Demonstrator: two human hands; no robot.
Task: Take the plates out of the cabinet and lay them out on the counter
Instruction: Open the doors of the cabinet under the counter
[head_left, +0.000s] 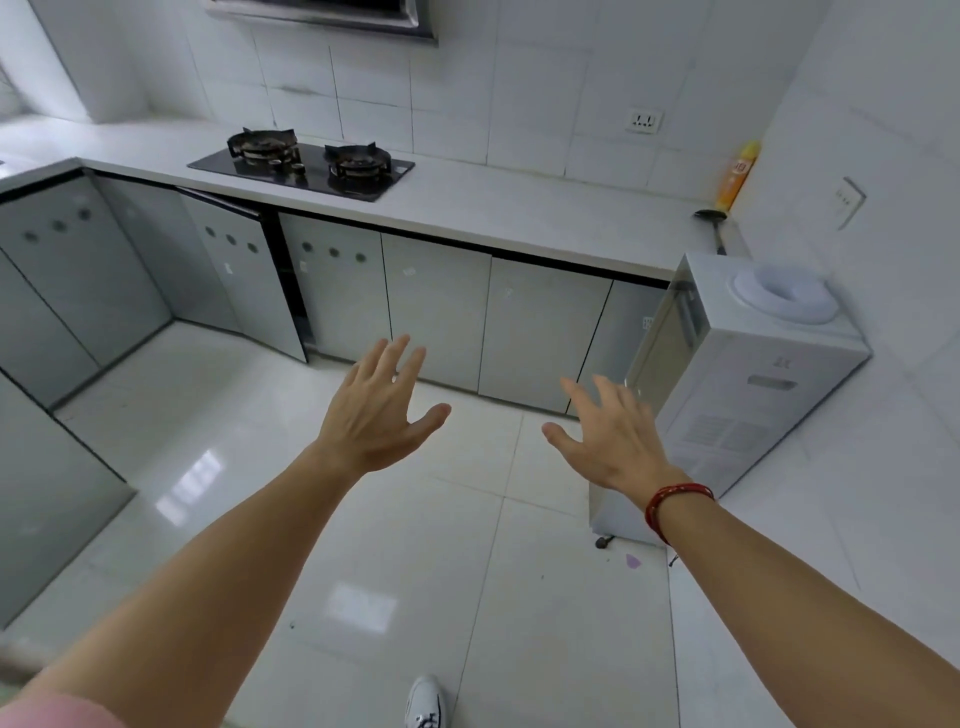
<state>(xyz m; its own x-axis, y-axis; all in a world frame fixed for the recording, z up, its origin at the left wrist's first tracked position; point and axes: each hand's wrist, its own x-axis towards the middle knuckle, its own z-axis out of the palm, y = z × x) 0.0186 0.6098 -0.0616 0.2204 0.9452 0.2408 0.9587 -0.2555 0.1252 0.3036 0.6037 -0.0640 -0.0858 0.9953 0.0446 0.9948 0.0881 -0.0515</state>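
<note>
Left hand (375, 410) and right hand (615, 434) outstretched over the floor, grips spread wide, empty. Cabinet (436, 306) doors far ahead; one door (244, 275) left ajar. Plates not visible. Surface (519, 208) carries stove (301, 163), bottle (737, 174), ladle (712, 221). Water dispenser (743, 374) right.

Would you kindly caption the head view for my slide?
Empty left hand and right hand reach toward lower cabinets; no plates visible yet.

You see pale grey cabinet doors (436, 306), some with three dark dots, a white counter (519, 218), a black hob (301, 166), a yellow-orange bottle (737, 174) and a red wrist cord (670, 501).
</note>
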